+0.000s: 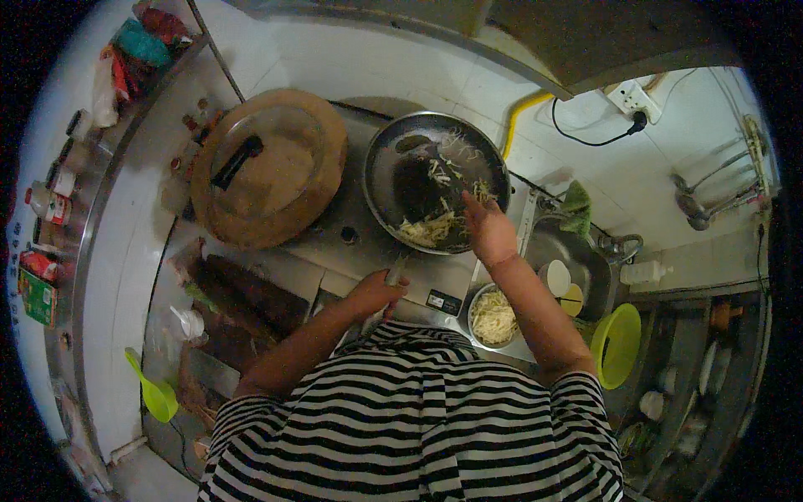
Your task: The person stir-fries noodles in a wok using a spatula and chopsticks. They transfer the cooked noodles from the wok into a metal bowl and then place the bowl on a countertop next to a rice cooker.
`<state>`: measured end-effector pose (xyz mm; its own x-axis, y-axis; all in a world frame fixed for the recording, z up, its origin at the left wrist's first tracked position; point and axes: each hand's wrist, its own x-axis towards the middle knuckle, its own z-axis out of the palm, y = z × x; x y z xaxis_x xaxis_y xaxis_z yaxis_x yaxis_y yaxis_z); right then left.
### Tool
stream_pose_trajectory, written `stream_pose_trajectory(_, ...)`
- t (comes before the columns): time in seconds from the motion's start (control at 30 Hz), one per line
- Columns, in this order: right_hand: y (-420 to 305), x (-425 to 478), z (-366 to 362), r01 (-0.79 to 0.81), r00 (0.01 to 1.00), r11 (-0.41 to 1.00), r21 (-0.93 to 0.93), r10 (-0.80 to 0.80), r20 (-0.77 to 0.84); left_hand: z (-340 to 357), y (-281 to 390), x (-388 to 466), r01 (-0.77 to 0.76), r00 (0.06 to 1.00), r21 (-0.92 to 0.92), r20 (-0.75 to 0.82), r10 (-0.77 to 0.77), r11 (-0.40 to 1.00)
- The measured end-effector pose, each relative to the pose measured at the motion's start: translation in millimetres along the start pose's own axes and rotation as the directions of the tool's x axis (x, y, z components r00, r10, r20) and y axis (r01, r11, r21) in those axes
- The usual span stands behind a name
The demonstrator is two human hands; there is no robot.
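A dark round frying pan (411,179) sits on the stove, with pale vegetable-like shreds (430,231) heaped along its near side and thinner strands scattered elsewhere. My left hand (378,293) is wrapped around a pale handle (395,271) that runs up to the pan's near rim. Over the right side of the pan reaches my right hand (489,229), fingertips among the shreds. Whether those fingers pinch any strands is not clear. Beside my right forearm, a round bowl (470,314) holds more pale shreds (494,317).
Left of the pan, a glass lid (288,125) with a black handle lies on a round wooden board (332,169). A metal sink (574,251) is at the right, near a yellow-green basin (618,345). Bottles and packets line a shelf (103,169) at the far left. Ladles (693,204) hang on the right wall.
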<state>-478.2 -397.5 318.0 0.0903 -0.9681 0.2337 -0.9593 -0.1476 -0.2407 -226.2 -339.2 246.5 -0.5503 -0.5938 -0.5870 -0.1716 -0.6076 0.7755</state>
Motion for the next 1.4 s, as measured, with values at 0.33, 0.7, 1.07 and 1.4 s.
stream_pose_trajectory(0.33, -3, -14, -74, -0.031, 0.983, 0.995, -0.097, 0.048, 0.176, -1, 9, -3, 0.000, 0.999, 0.167, -0.032, 0.005, 0.986)
stream_pose_trajectory(0.7, 41, -32, -11, 0.046, 0.988, 0.951, -0.306, 0.000, 0.151, -2, 0, 1, 0.051, 0.997, 0.154, -0.062, -0.042, 0.987)
stream_pose_trajectory(1.07, -16, -54, -93, -0.067, 0.961, 0.970, -0.233, 0.125, 0.245, 1, 10, -8, 0.052, 0.995, 0.174, -0.090, -0.037, 0.983)
stream_pose_trajectory(1.4, 16, -54, -49, -0.165, 0.943, 0.982, -0.091, 0.184, 0.277, 5, 9, -4, 0.055, 0.994, 0.167, -0.104, -0.038, 0.984)
